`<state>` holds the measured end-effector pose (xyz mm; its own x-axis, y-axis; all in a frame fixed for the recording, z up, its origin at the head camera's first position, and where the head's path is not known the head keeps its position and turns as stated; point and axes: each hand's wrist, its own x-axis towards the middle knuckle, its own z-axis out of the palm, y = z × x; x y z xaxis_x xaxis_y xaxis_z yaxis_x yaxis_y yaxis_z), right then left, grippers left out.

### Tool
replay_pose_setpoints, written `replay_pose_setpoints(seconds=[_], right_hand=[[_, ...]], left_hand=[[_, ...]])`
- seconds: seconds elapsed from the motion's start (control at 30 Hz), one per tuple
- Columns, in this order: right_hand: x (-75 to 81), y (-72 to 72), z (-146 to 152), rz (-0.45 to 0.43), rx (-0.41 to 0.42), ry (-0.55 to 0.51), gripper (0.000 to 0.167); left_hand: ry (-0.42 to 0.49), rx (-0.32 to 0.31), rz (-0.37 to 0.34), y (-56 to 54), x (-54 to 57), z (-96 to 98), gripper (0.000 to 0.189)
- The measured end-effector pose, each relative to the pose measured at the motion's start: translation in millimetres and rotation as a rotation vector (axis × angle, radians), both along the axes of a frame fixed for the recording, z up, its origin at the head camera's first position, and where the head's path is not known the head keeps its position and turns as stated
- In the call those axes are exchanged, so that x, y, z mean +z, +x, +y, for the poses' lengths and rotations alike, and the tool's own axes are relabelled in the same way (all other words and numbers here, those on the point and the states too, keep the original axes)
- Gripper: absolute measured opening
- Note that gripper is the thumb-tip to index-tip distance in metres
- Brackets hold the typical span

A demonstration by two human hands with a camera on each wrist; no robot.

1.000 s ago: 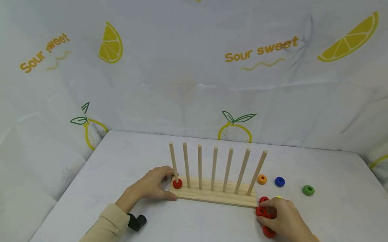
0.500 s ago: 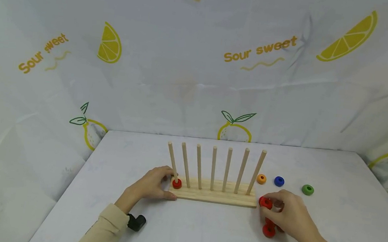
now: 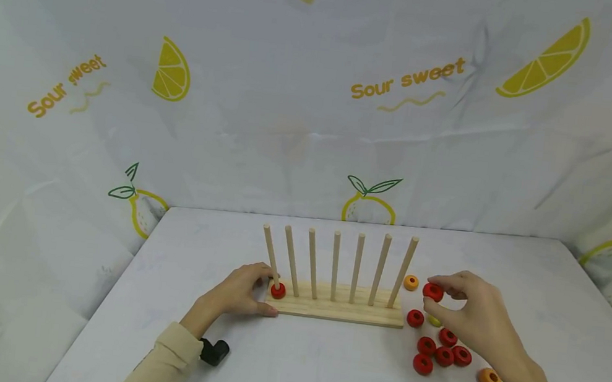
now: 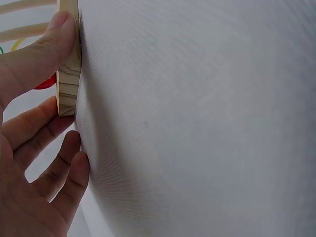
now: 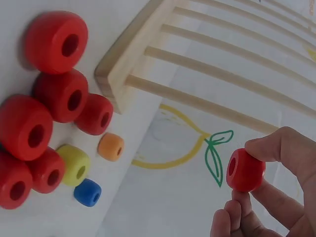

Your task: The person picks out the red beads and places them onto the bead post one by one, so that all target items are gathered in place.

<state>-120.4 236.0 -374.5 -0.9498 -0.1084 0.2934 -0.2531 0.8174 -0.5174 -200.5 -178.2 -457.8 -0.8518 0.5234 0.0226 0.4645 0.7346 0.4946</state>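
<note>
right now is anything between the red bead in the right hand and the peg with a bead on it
Yes: the six bare pegs stand in a row between the held red bead and the leftmost peg. Nothing visible blocks the space above their tops.

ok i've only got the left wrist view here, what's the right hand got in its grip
Observer: The right hand pinches a red bead.
Operator: and how many pegs are bare, i only see bits of a couple
Observer: Six of the seven pegs are bare; only the one nearest the left hand has a bead on it.
Operator: any blue bead around, none on my side
Observer: Yes, one blue bead shows in the right wrist view.
</note>
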Motion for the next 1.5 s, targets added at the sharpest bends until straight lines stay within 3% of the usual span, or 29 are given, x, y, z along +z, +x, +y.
replay_pose_setpoints(seconds=[0.5,0.93,1.5], right_hand=[[27.7,-8.7,-4,0.206,0.010,-0.020,0.028],[55.9,-10.2,-5,0.272,-0.006,-0.057,0.030],[82.1,-16.8,-32,0.319,0.022,-0.111,0.031]], left_hand=[[-0.001,-0.009,0.009,-0.8,0.7,-0.5,0.044],[0.002,-0.006,0.007,-0.1,0.7,-0.4,0.044],[0.007,-0.008,0.005,-0.9,-0.5,-1.5,0.045]])
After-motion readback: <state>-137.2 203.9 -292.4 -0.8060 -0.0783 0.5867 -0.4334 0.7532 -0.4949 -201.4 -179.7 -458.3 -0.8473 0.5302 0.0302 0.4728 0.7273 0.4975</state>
